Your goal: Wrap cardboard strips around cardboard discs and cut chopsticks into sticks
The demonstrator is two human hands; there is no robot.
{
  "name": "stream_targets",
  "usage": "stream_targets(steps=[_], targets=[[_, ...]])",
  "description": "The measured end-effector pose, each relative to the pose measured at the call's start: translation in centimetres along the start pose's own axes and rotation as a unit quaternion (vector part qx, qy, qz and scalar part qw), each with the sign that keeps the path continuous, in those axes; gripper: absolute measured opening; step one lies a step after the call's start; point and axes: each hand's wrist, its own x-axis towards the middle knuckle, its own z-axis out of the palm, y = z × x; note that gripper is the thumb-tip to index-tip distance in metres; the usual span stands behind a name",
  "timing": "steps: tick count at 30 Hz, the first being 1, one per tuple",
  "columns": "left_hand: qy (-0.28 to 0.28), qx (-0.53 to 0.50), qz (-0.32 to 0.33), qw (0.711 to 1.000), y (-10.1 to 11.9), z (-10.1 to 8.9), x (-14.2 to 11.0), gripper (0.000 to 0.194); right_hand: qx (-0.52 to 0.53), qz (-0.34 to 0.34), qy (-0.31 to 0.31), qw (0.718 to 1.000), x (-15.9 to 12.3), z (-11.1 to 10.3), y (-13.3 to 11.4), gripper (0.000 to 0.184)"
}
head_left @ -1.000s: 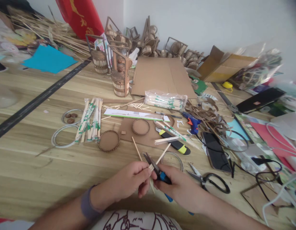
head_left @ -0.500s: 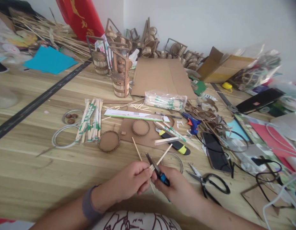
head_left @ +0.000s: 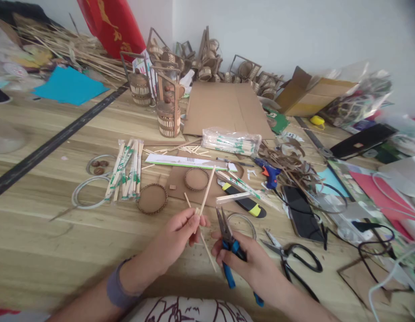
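My left hand (head_left: 183, 228) pinches thin wooden sticks (head_left: 207, 190), which look like chopsticks; one points up and away, another crosses below the fingers toward the lower right. My right hand (head_left: 249, 257) is wrapped round blue-handled pliers (head_left: 228, 239), their jaws slightly parted and pointing away from me, apart from the sticks. A metal ring (head_left: 252, 226) lies just beyond the pliers. Ahead of my hands, two braided brown rings (head_left: 152, 198) lie near a cardboard piece (head_left: 176, 176). Black-handled scissors (head_left: 288, 255) rest to the right of my right hand.
Wrapped chopsticks (head_left: 125, 172) lie at left beside a white ring (head_left: 89, 191). A utility knife (head_left: 246, 200), a blue glue gun (head_left: 270, 172) and a phone (head_left: 303, 214) are at right. Small woven baskets (head_left: 168, 120) with tall handles stand behind, near a cardboard sheet (head_left: 227, 105).
The pliers have come away from the sticks and moved slightly right, their handles now spread. My left hand has shifted left, and the upper stick has swung to a steeper angle.
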Motion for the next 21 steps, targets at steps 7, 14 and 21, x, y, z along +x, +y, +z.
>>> stream_targets(steps=[7,14,21], targets=[[-0.123,-0.112,-0.022,0.986,-0.5,0.6,-0.2,0.044,0.176,0.01,-0.111,0.978,0.4,0.8,-1.0,0.021],[-0.095,-0.043,0.0,0.995,0.4,0.1,-0.5,0.04,0.291,0.07,-0.135,0.945,-0.9,1.5,0.1,0.034],[-0.025,0.068,0.03,0.997,0.7,-0.3,-0.2,0.036,0.06,-0.017,0.059,0.996,-1.2,1.0,0.9,0.018]])
